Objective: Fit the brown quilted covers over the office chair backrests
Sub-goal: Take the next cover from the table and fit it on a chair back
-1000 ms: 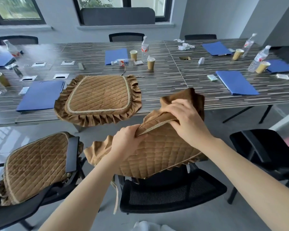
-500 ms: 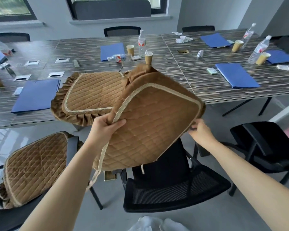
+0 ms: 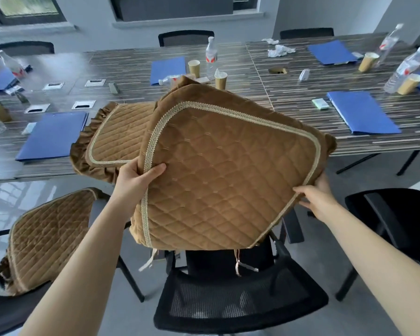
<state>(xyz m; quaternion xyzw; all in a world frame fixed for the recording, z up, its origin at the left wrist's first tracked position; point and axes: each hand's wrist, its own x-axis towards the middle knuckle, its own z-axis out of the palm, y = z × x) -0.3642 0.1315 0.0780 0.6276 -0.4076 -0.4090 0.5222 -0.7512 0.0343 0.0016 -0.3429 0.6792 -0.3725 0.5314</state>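
Black mesh of the chair seat [image 3: 240,309] lies nearest below me, and above it the backrest [image 3: 230,259] shows only as a dark strip under the cover's lower edge, with a few ribbon ties [image 3: 149,261] dangling beside it. My left hand [image 3: 136,183] pinches the brown quilted cover [image 3: 228,175] at its left braided edge, thumb over the front and fingers behind; my right hand [image 3: 318,200] grips the right edge the same way, fingers curled round the trim. Half a second ago the cover was lifted and spread in the air, and a second ago it was a bunched bundle between my two hands; now it hangs flat and taut, tilted, its bottom edge come down to the top of the backrest. I judge that the opening is now lined up, or nearly so, and the next thing is to draw both sides down evenly so the backrest slides inside, though I cannot see whether it has entered the pocket yet. My right hand has shifted lower and nearer to me than before. To my left another chair [image 3: 46,241] already wears its cover. Beyond, on the counter [image 3: 301,98], a second cover with a frilled edge [image 3: 112,139] lies flat, partly hidden behind the one I hold, among blue folders [image 3: 54,139], paper cups [image 3: 220,80] and water bottles [image 3: 211,57]
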